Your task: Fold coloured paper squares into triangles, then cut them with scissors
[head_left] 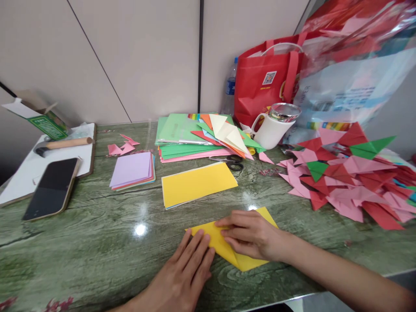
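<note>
A sheet of yellow paper (pixel 260 261) lies near the front of the table, its left end folded to a point. My left hand (pixel 186 266) rests flat on that pointed end, fingers stretched out and slightly apart. From the right, my right hand (pixel 251 234) grips the folded flap along its upper edge with bent fingers pressed together; its thumb is partly hidden. Just beyond both hands lies a stack of yellow paper strips (pixel 198 184). Left of it is a pile of square paper sheets (pixel 131 169) with a lilac one on top.
Folded pink, red and green paper pieces (pixel 351 173) heap up at the right. Behind stand a white mug (pixel 271 130), red bag (pixel 256 86) and plastic bag (pixel 351 86). Scissors (pixel 234 162) lie beside coloured paper packs (pixel 177 128). A phone (pixel 52 188) and hammer (pixel 65 144) are left.
</note>
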`<state>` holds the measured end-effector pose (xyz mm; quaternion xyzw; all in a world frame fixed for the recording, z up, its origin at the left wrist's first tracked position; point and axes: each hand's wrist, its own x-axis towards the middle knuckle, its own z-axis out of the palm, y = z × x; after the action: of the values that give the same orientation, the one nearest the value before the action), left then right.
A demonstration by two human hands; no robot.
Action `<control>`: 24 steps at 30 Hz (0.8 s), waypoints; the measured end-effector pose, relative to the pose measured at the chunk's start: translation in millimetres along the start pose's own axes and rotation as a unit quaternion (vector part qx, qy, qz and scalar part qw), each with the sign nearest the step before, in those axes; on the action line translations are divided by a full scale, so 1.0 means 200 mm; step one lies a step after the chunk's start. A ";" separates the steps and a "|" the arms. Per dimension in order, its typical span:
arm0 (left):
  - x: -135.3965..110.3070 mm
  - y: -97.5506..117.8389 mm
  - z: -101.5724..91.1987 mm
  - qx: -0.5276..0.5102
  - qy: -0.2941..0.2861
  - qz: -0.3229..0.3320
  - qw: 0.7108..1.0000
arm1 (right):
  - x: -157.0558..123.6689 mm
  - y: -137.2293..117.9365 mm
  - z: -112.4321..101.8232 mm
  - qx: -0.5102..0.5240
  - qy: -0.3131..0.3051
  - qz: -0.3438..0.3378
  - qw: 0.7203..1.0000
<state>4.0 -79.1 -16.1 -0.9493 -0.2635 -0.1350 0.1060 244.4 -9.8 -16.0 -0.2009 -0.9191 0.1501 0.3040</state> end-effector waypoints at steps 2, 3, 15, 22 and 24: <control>0.00 0.00 0.00 -0.001 -0.002 0.001 1.000 | 0.00 0.00 0.00 0.003 0.003 0.000 1.000; -0.01 0.00 0.00 -0.002 -0.004 0.002 1.000 | 0.00 0.00 0.00 0.006 0.006 0.000 1.000; 0.00 0.01 0.00 -0.013 0.002 -0.004 1.000 | -0.01 0.00 0.01 -0.003 0.031 -0.027 0.999; 0.00 0.00 0.00 -0.005 -0.013 0.003 1.000 | -0.01 0.00 0.02 0.000 0.033 -0.024 0.999; 0.00 0.00 0.00 -0.004 -0.012 0.001 1.000 | -0.01 0.00 0.02 -0.001 0.033 -0.024 0.999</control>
<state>3.3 -79.5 -16.1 -0.9516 -0.2628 -0.1246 0.0994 243.8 -11.6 -19.9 -0.1837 -0.9132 0.1353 0.3378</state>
